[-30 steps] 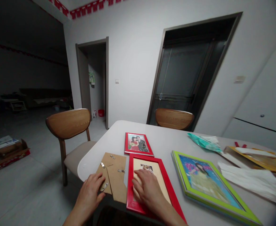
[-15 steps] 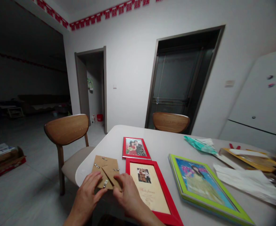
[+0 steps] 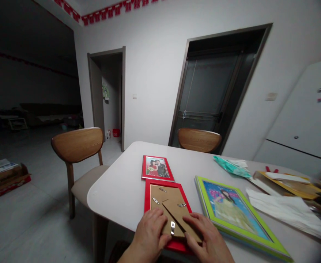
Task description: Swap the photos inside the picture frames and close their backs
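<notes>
A brown backing board [image 3: 169, 197] with small metal clips and a stand flap lies over the larger red photo frame [image 3: 147, 195], hiding most of its inside. My left hand [image 3: 151, 232] has its fingers on the board's left edge, thumb at the near edge. On the opposite side my right hand [image 3: 206, 233] grips the board's near right corner. Whether the board rests on the frame or hovers just above it, I cannot tell. Beyond it lies a smaller red photo frame [image 3: 157, 168] with a couple's picture. A green photo frame [image 3: 240, 215] lies to the right.
A teal and white wrapper [image 3: 231, 167], white paper [image 3: 283, 210] and a yellow envelope [image 3: 294, 184] lie on the table's right side. One wooden chair [image 3: 79, 146] stands at the left, another chair [image 3: 199, 140] behind the table. A cardboard box [image 3: 8, 179] sits on the floor.
Both hands have carried the backing board rightward, from beside the larger red frame to over it. That frame's inner sheet is now covered. The camera view has shifted slightly.
</notes>
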Motion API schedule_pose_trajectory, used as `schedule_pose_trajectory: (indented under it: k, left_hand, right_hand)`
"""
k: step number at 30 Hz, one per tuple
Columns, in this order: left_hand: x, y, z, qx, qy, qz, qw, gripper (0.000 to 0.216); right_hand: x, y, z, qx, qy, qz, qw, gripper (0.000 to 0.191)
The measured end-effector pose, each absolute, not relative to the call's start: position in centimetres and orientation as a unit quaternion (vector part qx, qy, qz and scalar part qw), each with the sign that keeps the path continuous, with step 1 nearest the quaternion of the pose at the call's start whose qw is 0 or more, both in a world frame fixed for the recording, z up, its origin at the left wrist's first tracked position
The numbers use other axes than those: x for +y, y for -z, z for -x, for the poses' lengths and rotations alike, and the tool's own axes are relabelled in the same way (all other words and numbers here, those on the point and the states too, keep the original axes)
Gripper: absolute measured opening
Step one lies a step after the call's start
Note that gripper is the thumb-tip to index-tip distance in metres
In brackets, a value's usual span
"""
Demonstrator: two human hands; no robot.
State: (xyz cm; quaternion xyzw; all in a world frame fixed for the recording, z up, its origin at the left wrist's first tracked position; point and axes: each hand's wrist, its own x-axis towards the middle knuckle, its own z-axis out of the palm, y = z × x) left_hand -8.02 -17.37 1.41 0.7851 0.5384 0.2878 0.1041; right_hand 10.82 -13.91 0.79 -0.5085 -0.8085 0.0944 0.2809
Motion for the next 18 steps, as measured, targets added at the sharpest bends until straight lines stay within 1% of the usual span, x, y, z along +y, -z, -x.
schedule_pose_trajectory:
  k: [3, 6, 9, 13, 15, 18]
  left_hand:
    - [-17.2, -1.2, 8.1, 0.551, -0.279, -0.779, 0.107, 0.025]
    - [-17.3, -1.2, 8.6, 0.559, -0.280, -0.773, 0.106, 0.023]
    - [-17.6, -1.3, 9.1, 0.558, -0.275, -0.774, 0.116, 0.030]
    - [-18.3, -1.5, 9.5, 0.565, -0.239, -0.777, 0.142, 0.054]
    - [-18.4, -1.4, 9.6, 0.568, -0.234, -0.775, 0.149, 0.054]
    - [-18.3, -1.3, 9.6, 0.565, -0.245, -0.773, 0.149, 0.047]
  right_hand:
    - [-13.7, 0.0, -10.5, -0.816, -0.071, 0.508, 0.266, 0.033]
    - [-13.5, 0.4, -9.7, -0.824, -0.044, 0.499, 0.264, 0.034]
    - [-13.7, 0.5, -9.4, -0.832, -0.027, 0.486, 0.265, 0.030]
    - [-13.7, 0.2, -9.7, -0.843, -0.023, 0.474, 0.253, 0.028]
    - [-13.1, -0.2, -9.7, -0.843, -0.020, 0.481, 0.238, 0.029]
    - [-11.6, -1.1, -9.2, -0.831, 0.001, 0.516, 0.209, 0.032]
